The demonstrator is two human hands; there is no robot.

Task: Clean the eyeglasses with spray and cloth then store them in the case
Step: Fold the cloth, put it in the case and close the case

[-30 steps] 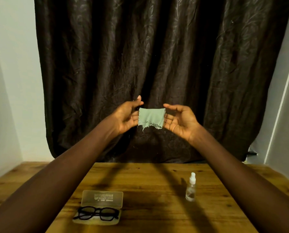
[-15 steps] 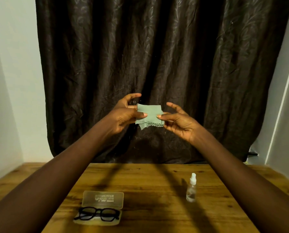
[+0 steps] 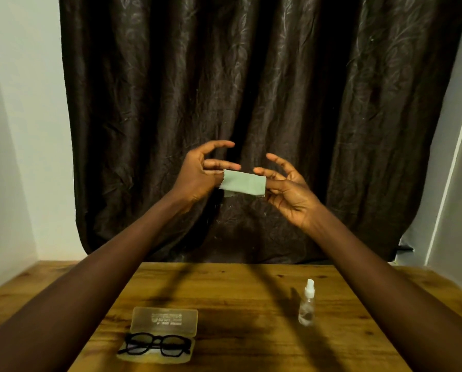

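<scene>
1. Dark curtain (image 3: 251, 103) behind. A folded cloth (image 3: 242, 183) stretches between the hands: left hand (image 3: 197, 175) fingers (image 3: 222, 165) pinch one end, right hand (image 3: 291, 191) fingers (image 3: 267, 173) the other.
2. Best to hold the fold taut, edges aligned.
3. Below the left fingers on the bench (image 3: 238, 291), the open case (image 3: 165, 322) holds the eyeglasses (image 3: 157, 345); the spray bottle (image 3: 307, 308) stands below the right fingers.

Mint-green cloth (image 3: 242, 183), black-framed eyeglasses (image 3: 154, 345), dark brown leaf-patterned curtain (image 3: 251, 103).
</scene>
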